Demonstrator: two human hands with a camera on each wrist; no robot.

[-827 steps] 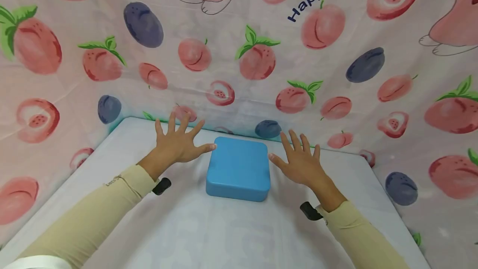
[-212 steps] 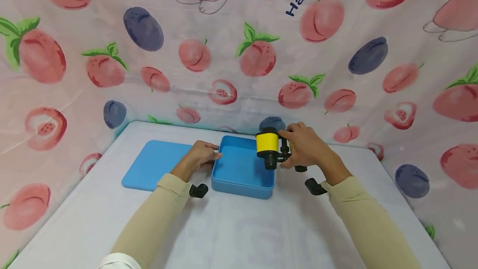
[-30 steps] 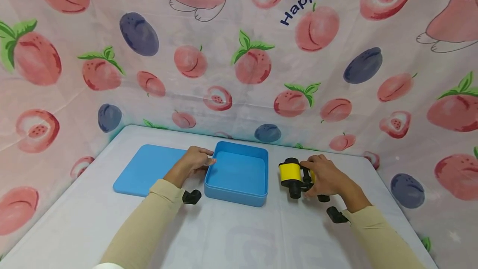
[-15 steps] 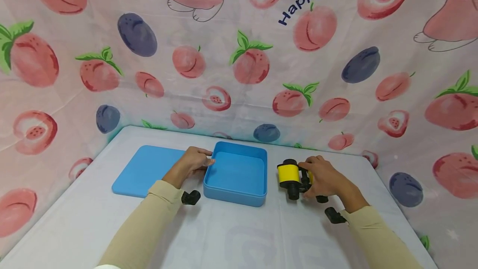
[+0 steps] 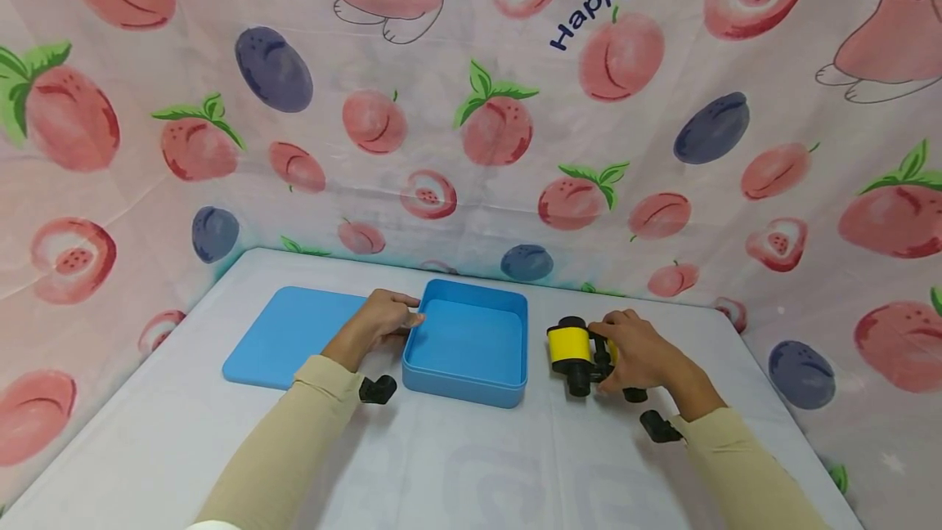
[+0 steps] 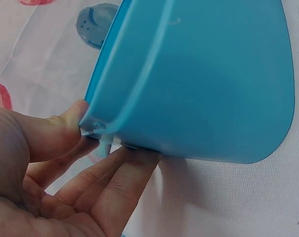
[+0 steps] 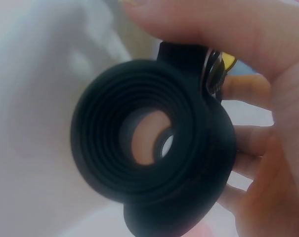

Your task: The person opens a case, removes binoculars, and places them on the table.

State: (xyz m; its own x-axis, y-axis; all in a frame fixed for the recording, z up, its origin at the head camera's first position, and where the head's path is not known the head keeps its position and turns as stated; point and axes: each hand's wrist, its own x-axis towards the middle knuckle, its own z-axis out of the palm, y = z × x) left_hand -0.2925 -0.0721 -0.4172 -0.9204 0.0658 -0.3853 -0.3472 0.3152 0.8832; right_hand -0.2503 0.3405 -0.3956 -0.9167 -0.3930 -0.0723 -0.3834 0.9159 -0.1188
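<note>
My left hand (image 5: pixel 379 319) holds the left side of an open blue box (image 5: pixel 465 389). In the left wrist view the thumb is at the rim of the box wall (image 6: pixel 213 89), while the fingers (image 6: pixel 122 185) lie against its outside. To the right of the box are yellow and black binoculars (image 5: pixel 570 344), gripped by my right hand (image 5: pixel 640 346) from above and the right. In the right wrist view a black eyepiece (image 7: pixel 134 133) faces the camera, with the thumb and fingers around the body. Whether the binoculars touch the table is hard to tell.
A flat blue lid (image 5: pixel 287 334) lies left of the box, partly behind the left hand and forearm. The white-covered table (image 5: pixel 471 464) ends at a fruit-print cloth wall (image 5: pixel 441 129) behind and at both sides. Black wrist cameras (image 5: pixel 379 389) hang below both wrists.
The lid, on the box at first, now lies to the left. From above the box, the binoculars have moved right and down beside it. In the last second hardly anything has moved.
</note>
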